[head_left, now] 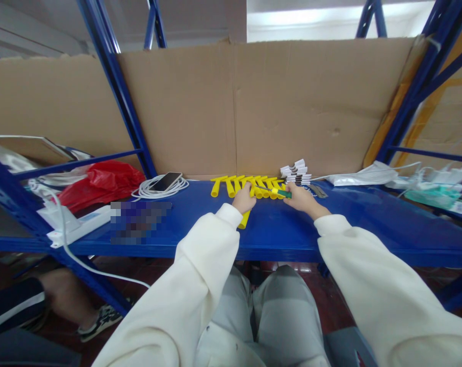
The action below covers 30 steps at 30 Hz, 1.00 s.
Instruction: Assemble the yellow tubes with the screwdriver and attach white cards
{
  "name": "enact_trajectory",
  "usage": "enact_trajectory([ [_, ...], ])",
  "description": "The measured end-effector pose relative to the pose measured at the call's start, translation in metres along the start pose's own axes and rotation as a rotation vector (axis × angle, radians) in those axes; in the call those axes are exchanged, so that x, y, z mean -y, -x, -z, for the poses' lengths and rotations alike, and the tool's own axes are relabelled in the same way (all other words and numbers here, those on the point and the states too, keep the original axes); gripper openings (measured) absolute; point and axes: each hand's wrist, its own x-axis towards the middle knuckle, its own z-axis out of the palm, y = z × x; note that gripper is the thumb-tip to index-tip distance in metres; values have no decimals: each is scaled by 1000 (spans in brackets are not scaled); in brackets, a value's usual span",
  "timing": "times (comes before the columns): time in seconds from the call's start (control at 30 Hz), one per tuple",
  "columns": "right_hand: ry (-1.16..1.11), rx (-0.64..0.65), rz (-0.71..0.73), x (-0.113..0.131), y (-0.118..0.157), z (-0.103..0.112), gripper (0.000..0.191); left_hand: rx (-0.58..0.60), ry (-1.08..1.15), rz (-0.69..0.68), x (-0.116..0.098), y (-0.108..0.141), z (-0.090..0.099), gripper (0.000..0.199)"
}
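My left hand (245, 199) is closed around a yellow T-shaped plastic handle (245, 219), whose tube end sticks out below the fingers. In my right hand (303, 198) is a screwdriver (283, 193) with a yellow and green grip, its shaft pointing left toward the left hand. Where its tip ends is too small to make out. Behind both hands, a row of several similar yellow T-shaped handles (230, 187) lies along the back of the blue shelf (200, 224). Behind the right hand, small white and dark pieces (297, 172) are piled, with flat grey pieces (318, 190) beside them.
A cardboard sheet (292, 102) walls off the back. To the left lie a phone (167, 181) on a coiled white cable (143, 190), a red plastic bag (101, 184) and a white power strip (86, 224). A white packet (363, 175) sits at right. Another person's leg (68, 295) shows lower left.
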Motion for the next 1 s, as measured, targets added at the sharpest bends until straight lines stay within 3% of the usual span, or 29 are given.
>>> enact_trajectory([
  [0.3,23,57,24,6,1,3,18,-14,-28,4,-1,1,2,52],
  [0.6,-19,25,-28,7,1,0,33,-16,12,2,0,1,1,53],
  [0.8,-7,-5,12,5,0,2,17,-8,0,-3,0,1,1,52],
  [1.0,15,31,-78,8,4,4,25,-2,-19,-16,-2,2,3,53],
])
